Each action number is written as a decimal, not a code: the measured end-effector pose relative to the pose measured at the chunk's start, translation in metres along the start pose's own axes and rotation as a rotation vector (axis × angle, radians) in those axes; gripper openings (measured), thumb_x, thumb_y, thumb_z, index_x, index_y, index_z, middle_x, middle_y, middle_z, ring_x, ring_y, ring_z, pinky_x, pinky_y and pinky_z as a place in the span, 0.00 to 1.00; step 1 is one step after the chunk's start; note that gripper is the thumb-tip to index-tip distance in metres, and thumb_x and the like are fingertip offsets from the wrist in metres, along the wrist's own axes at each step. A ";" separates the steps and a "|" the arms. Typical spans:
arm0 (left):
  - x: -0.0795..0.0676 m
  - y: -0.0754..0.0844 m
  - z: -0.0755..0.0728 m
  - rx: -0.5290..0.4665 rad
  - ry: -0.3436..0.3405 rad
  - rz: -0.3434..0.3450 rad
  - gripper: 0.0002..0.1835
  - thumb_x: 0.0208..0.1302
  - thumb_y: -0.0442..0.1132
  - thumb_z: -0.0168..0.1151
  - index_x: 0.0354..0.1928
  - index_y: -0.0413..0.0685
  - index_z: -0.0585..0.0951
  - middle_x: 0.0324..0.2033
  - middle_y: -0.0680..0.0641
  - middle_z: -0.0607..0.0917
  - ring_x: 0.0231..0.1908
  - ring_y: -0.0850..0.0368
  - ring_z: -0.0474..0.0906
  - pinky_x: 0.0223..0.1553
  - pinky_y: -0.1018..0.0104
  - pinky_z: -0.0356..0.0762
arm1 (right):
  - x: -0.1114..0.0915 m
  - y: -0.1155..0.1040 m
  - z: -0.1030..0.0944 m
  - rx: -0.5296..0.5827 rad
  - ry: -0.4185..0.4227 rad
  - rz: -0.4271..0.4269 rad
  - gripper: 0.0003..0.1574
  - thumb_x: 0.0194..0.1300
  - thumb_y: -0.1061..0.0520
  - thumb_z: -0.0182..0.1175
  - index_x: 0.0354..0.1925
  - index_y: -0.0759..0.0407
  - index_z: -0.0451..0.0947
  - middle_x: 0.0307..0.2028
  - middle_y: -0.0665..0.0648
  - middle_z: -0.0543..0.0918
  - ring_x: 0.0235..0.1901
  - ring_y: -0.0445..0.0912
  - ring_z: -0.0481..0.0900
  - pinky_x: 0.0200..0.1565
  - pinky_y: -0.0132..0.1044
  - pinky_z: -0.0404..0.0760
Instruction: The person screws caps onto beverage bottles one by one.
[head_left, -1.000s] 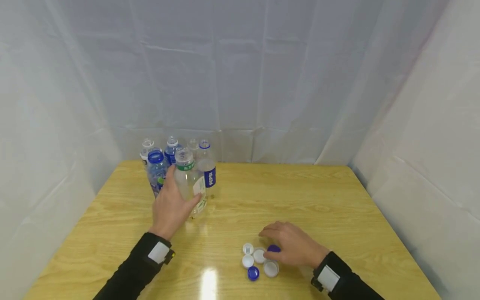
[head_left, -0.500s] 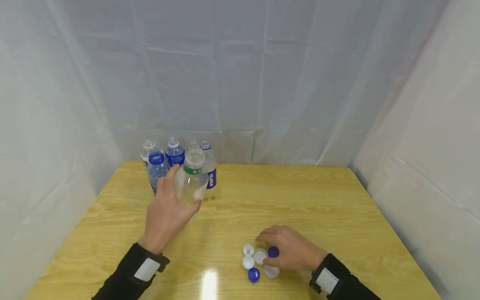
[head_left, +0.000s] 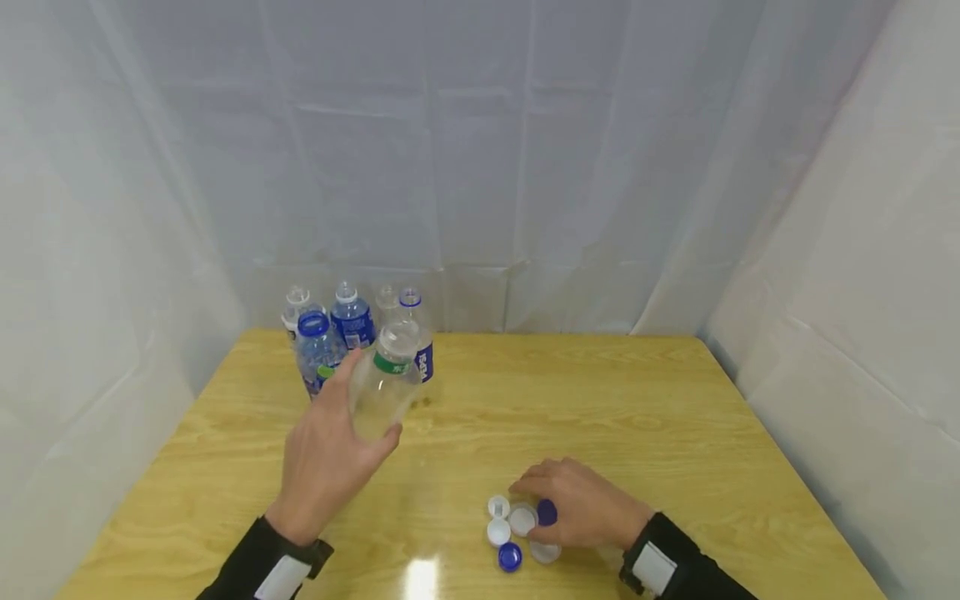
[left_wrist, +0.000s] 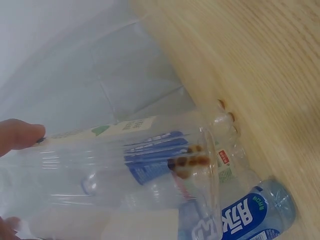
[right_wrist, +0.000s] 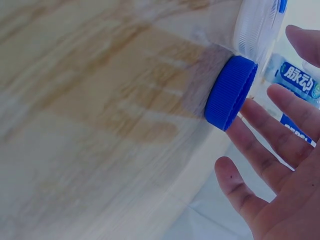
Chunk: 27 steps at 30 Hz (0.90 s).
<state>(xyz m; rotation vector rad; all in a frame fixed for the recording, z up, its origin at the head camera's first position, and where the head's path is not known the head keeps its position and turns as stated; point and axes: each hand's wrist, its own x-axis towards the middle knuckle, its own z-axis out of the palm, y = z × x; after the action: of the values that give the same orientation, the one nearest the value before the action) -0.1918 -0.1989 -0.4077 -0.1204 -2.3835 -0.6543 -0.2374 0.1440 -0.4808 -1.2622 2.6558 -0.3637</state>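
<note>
My left hand (head_left: 330,454) grips a clear plastic bottle (head_left: 386,392) with a green neck band, tilted and lifted off the table. Its mouth shows no cap. In the left wrist view other bottles show through its clear wall. My right hand (head_left: 579,504) hovers low over a group of bottle caps, its fingers spread and holding nothing. Closest to it is a dark blue cap (head_left: 547,512), with ridged sides in the right wrist view. A white cap (head_left: 522,520), two smaller white ones, a bright blue cap (head_left: 510,557) and a partly hidden white cap (head_left: 545,552) lie around it.
Several uncapped bottles stand at the back left of the wooden table (head_left: 615,400): a blue-rimmed one (head_left: 313,337), a blue-labelled one (head_left: 352,321) and a Pepsi bottle (head_left: 424,360) among them. White sheeting (head_left: 480,167) encloses the back and sides.
My left hand has lifted the clear bottle from beside the others, drawn it nearer and tipped it toward the right. The right hand has barely moved over the caps.
</note>
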 end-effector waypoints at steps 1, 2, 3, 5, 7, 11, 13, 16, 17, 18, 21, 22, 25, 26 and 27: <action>-0.001 0.000 0.000 0.004 0.000 0.006 0.60 0.43 0.50 0.82 0.79 0.56 0.58 0.57 0.35 0.82 0.41 0.37 0.84 0.25 0.45 0.81 | 0.000 0.000 0.001 0.003 -0.002 -0.005 0.32 0.61 0.37 0.69 0.62 0.40 0.79 0.58 0.45 0.82 0.57 0.43 0.78 0.58 0.46 0.80; -0.002 0.001 0.000 0.010 0.000 0.012 0.61 0.42 0.50 0.82 0.79 0.56 0.58 0.58 0.34 0.82 0.42 0.37 0.84 0.25 0.44 0.82 | 0.000 0.001 0.002 0.003 0.000 -0.013 0.32 0.61 0.37 0.69 0.62 0.40 0.79 0.57 0.45 0.82 0.56 0.42 0.78 0.57 0.46 0.80; -0.003 0.001 0.001 0.016 0.000 0.018 0.61 0.42 0.50 0.82 0.79 0.56 0.57 0.57 0.34 0.82 0.42 0.36 0.84 0.26 0.44 0.82 | 0.000 0.001 0.003 0.004 -0.001 -0.019 0.31 0.61 0.37 0.69 0.62 0.40 0.79 0.57 0.45 0.82 0.55 0.42 0.78 0.57 0.45 0.80; -0.005 0.000 0.001 0.025 -0.001 0.026 0.62 0.41 0.49 0.83 0.79 0.57 0.57 0.56 0.34 0.82 0.42 0.36 0.84 0.26 0.43 0.82 | 0.001 0.002 0.005 -0.002 0.006 -0.029 0.31 0.62 0.38 0.68 0.61 0.40 0.80 0.56 0.44 0.82 0.55 0.40 0.78 0.56 0.43 0.80; -0.006 0.000 0.002 0.035 -0.006 0.025 0.63 0.41 0.49 0.83 0.79 0.56 0.56 0.56 0.33 0.82 0.43 0.36 0.84 0.27 0.42 0.83 | 0.002 0.002 0.007 -0.007 0.013 -0.033 0.30 0.62 0.37 0.68 0.61 0.40 0.80 0.55 0.43 0.82 0.54 0.39 0.78 0.55 0.42 0.79; -0.011 0.001 0.002 0.053 -0.032 0.010 0.64 0.41 0.50 0.83 0.80 0.55 0.55 0.57 0.32 0.82 0.44 0.34 0.84 0.31 0.40 0.83 | 0.003 0.000 0.008 -0.012 0.005 -0.037 0.30 0.61 0.37 0.69 0.61 0.40 0.80 0.54 0.43 0.82 0.52 0.38 0.77 0.54 0.41 0.79; -0.014 0.001 0.003 0.061 -0.047 0.006 0.64 0.42 0.51 0.83 0.80 0.55 0.55 0.57 0.32 0.82 0.45 0.33 0.84 0.31 0.39 0.84 | 0.003 -0.001 0.008 -0.009 -0.006 -0.035 0.30 0.61 0.37 0.69 0.61 0.41 0.81 0.53 0.43 0.82 0.51 0.37 0.77 0.53 0.40 0.78; -0.015 0.002 0.004 0.066 -0.066 0.008 0.64 0.42 0.51 0.83 0.80 0.56 0.54 0.59 0.33 0.81 0.46 0.33 0.84 0.33 0.40 0.84 | 0.003 -0.002 0.007 -0.004 -0.013 -0.030 0.30 0.62 0.37 0.68 0.61 0.41 0.81 0.52 0.43 0.82 0.49 0.36 0.76 0.52 0.39 0.78; -0.015 0.002 0.004 0.068 -0.070 0.009 0.64 0.42 0.51 0.83 0.80 0.56 0.53 0.60 0.33 0.80 0.47 0.33 0.84 0.33 0.40 0.84 | 0.003 -0.002 0.006 0.001 -0.015 -0.028 0.30 0.62 0.37 0.68 0.61 0.41 0.80 0.52 0.42 0.82 0.49 0.36 0.76 0.51 0.38 0.78; -0.015 0.002 0.004 0.071 -0.074 0.008 0.64 0.42 0.51 0.83 0.80 0.57 0.53 0.61 0.34 0.79 0.47 0.33 0.83 0.33 0.40 0.84 | 0.003 -0.002 0.006 0.007 -0.015 -0.030 0.30 0.62 0.36 0.68 0.61 0.41 0.80 0.51 0.42 0.82 0.48 0.35 0.75 0.51 0.38 0.78; -0.015 0.002 0.005 0.078 -0.079 0.009 0.65 0.42 0.51 0.83 0.80 0.57 0.53 0.64 0.36 0.78 0.49 0.33 0.83 0.32 0.41 0.84 | 0.004 -0.002 0.004 0.012 -0.014 -0.043 0.30 0.63 0.35 0.67 0.61 0.41 0.80 0.50 0.42 0.82 0.48 0.35 0.75 0.50 0.37 0.78; -0.015 0.002 0.006 0.080 -0.077 0.011 0.65 0.42 0.51 0.83 0.80 0.57 0.53 0.63 0.36 0.78 0.49 0.33 0.83 0.32 0.41 0.84 | 0.005 -0.001 0.004 0.014 -0.015 -0.047 0.30 0.63 0.35 0.67 0.61 0.40 0.80 0.50 0.41 0.81 0.48 0.35 0.75 0.50 0.37 0.78; -0.015 0.000 0.006 0.085 -0.068 0.020 0.65 0.41 0.52 0.83 0.80 0.57 0.54 0.62 0.36 0.79 0.47 0.34 0.83 0.31 0.41 0.84 | 0.006 -0.001 0.004 0.015 -0.018 -0.053 0.31 0.63 0.35 0.67 0.61 0.40 0.80 0.51 0.41 0.81 0.47 0.35 0.74 0.49 0.35 0.77; -0.015 0.000 0.007 0.087 -0.066 0.023 0.65 0.41 0.52 0.83 0.80 0.57 0.54 0.61 0.35 0.79 0.47 0.34 0.84 0.31 0.40 0.84 | 0.006 -0.001 0.004 0.012 -0.013 -0.058 0.31 0.62 0.35 0.67 0.61 0.40 0.80 0.51 0.41 0.81 0.48 0.35 0.74 0.49 0.35 0.76; -0.015 0.000 0.006 0.086 -0.065 0.025 0.64 0.41 0.52 0.83 0.80 0.57 0.54 0.60 0.35 0.80 0.46 0.35 0.84 0.31 0.41 0.84 | 0.007 -0.001 0.005 0.010 -0.009 -0.064 0.31 0.62 0.35 0.67 0.61 0.40 0.80 0.51 0.41 0.81 0.48 0.35 0.74 0.49 0.35 0.76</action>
<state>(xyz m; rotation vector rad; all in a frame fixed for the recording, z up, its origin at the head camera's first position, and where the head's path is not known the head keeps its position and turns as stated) -0.1837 -0.1948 -0.4214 -0.1354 -2.4646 -0.5425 -0.2395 0.1374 -0.4852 -1.3454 2.6078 -0.3796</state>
